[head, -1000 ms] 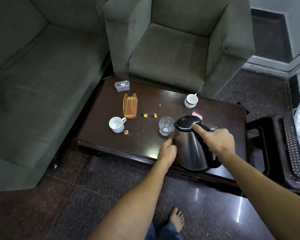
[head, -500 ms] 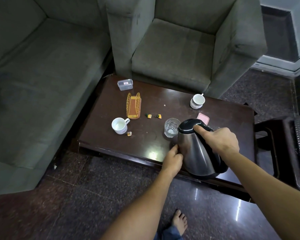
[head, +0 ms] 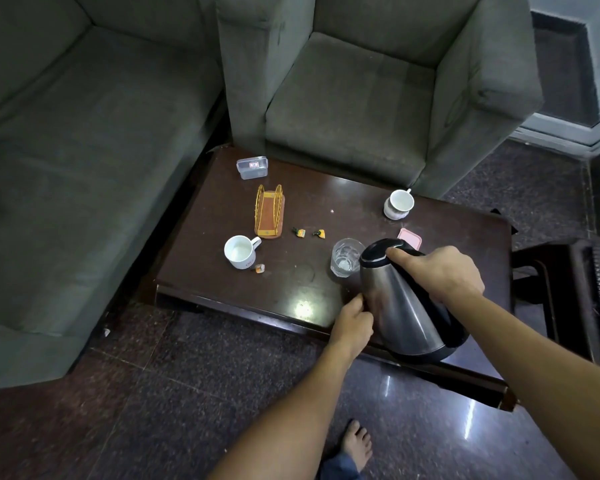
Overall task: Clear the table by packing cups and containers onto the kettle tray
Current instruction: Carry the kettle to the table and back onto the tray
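A right hand (head: 440,271) grips the tilted kettle (head: 399,306), its fingers (head: 400,254) wrapped round; the left hand (head: 352,323) fingers (head: 357,302), pressed together, touch the kettle's side.

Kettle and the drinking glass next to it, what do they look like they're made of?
The kettle looks like brushed stainless steel, by its dull grey sheen; its lid, glossy black plastic. The drinking glass looks like clear glass, possibly plastic: it is see-through.
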The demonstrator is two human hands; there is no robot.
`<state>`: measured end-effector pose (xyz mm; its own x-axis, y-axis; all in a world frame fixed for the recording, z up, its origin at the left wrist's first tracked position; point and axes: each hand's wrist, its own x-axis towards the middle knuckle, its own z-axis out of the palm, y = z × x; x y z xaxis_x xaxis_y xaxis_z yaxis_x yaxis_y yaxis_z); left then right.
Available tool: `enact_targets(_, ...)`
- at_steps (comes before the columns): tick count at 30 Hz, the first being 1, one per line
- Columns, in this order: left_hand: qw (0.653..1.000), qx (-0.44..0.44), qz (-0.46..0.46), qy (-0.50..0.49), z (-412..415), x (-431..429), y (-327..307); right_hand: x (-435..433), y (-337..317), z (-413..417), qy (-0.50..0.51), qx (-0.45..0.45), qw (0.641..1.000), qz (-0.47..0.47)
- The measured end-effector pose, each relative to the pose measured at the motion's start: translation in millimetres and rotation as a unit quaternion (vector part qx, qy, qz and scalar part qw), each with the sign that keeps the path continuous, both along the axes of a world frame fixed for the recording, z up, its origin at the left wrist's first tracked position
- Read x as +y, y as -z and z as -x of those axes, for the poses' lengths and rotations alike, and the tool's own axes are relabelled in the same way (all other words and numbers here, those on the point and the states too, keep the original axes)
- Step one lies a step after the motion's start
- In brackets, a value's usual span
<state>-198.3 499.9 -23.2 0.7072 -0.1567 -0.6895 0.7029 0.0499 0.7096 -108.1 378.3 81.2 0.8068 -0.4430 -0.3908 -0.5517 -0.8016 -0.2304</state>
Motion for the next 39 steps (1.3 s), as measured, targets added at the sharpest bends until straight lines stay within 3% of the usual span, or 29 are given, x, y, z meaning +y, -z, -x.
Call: enact_targets(39,0.999,0.019,0.040,-0.019,2.6,-6.0,-4.8,-7.4,-5.1,-4.1,-0.017,0.036,0.999,0.004)
